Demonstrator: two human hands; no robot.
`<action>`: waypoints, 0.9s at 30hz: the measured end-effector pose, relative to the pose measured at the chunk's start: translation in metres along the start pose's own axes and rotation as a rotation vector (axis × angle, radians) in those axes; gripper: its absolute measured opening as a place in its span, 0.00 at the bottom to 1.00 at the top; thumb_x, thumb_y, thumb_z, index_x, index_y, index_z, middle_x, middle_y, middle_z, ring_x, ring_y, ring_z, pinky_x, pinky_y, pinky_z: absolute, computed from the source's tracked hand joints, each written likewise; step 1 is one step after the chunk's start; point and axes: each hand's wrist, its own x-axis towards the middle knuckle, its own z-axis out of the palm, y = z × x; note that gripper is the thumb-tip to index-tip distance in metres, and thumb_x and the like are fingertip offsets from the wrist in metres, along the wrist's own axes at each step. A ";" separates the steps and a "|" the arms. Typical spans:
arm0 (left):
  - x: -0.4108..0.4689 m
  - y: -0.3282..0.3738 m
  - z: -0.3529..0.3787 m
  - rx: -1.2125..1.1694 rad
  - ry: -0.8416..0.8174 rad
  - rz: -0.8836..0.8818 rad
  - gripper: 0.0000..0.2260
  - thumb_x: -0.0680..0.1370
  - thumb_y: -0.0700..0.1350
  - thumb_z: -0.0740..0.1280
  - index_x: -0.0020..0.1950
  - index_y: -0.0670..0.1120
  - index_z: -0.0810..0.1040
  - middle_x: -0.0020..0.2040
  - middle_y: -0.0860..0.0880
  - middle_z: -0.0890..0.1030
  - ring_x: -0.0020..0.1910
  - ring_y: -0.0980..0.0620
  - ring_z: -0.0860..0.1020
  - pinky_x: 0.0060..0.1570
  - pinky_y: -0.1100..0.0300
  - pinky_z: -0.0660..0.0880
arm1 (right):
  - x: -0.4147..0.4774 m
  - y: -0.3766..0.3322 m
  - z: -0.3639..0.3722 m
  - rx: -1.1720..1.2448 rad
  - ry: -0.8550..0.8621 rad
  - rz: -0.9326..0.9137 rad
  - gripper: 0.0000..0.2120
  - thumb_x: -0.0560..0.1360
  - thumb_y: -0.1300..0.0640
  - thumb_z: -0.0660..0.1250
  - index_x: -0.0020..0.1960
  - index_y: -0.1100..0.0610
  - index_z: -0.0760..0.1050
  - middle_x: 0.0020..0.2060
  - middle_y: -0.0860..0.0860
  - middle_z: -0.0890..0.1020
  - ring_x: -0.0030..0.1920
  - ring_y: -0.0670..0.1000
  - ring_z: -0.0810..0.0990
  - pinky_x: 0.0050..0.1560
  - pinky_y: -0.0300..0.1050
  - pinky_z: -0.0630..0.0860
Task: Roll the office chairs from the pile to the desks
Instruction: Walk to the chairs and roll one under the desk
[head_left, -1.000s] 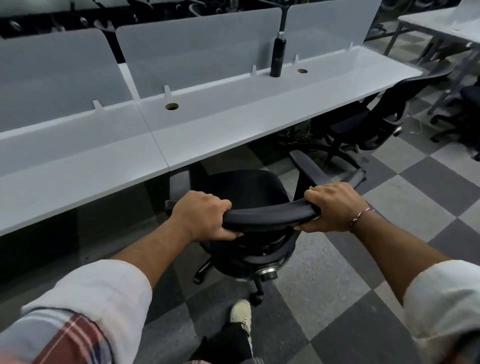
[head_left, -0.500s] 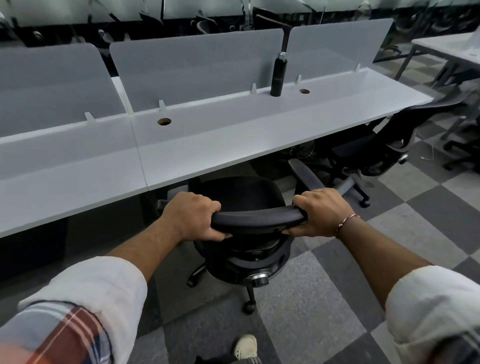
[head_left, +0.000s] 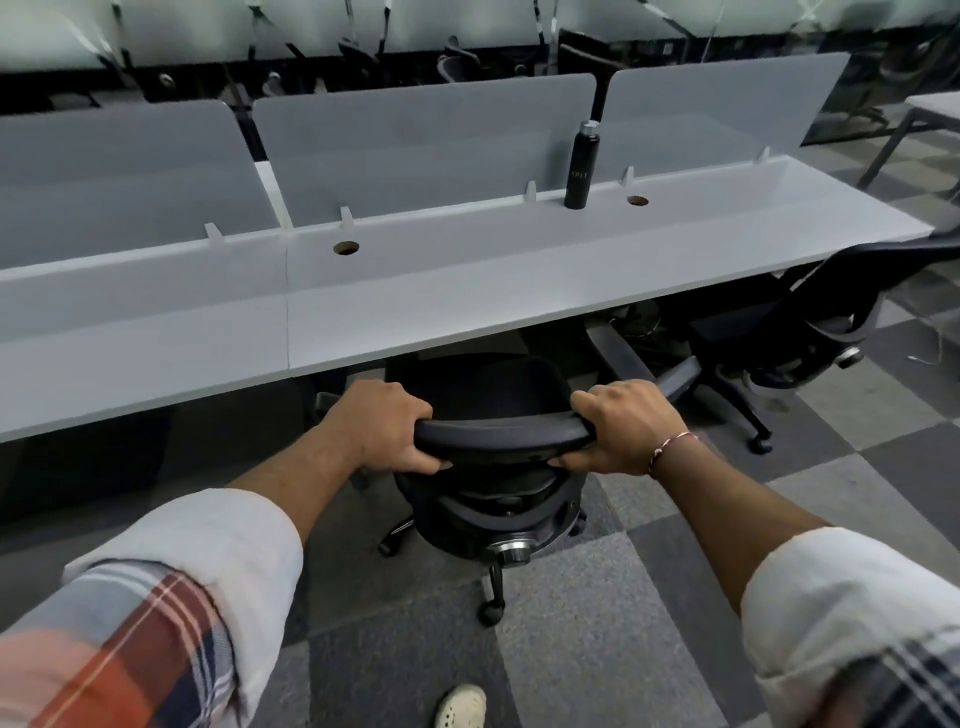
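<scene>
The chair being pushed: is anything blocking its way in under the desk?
Nothing visible does. The left hand and right hand grip the chair directly by its backrest, and its seat is at the desk edge. A second chair stands off to the right, beside its path. Under the desk is dark.

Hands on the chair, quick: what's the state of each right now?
Left hand: grip closed round the chair backrest, top edge, left end.
Right hand: grip closed round the same top edge, right end.
</scene>
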 end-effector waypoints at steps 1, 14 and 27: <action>-0.002 0.005 -0.001 -0.006 -0.003 -0.014 0.27 0.68 0.77 0.62 0.46 0.55 0.81 0.31 0.57 0.74 0.38 0.56 0.77 0.42 0.58 0.75 | -0.003 0.003 0.001 0.005 -0.007 0.001 0.30 0.61 0.23 0.58 0.38 0.50 0.62 0.30 0.49 0.77 0.32 0.56 0.78 0.31 0.45 0.67; -0.019 0.126 -0.012 -0.019 0.016 -0.175 0.29 0.66 0.78 0.61 0.46 0.56 0.81 0.34 0.56 0.79 0.36 0.56 0.79 0.40 0.59 0.74 | -0.088 0.059 -0.021 0.046 -0.084 -0.103 0.29 0.64 0.25 0.62 0.40 0.52 0.65 0.35 0.49 0.79 0.37 0.56 0.80 0.34 0.45 0.66; -0.064 0.235 -0.028 0.018 0.038 -0.161 0.29 0.67 0.78 0.62 0.46 0.54 0.79 0.38 0.55 0.81 0.40 0.52 0.80 0.40 0.58 0.72 | -0.199 0.065 -0.037 0.040 -0.044 -0.102 0.30 0.62 0.22 0.57 0.40 0.50 0.64 0.35 0.47 0.78 0.36 0.54 0.80 0.33 0.45 0.69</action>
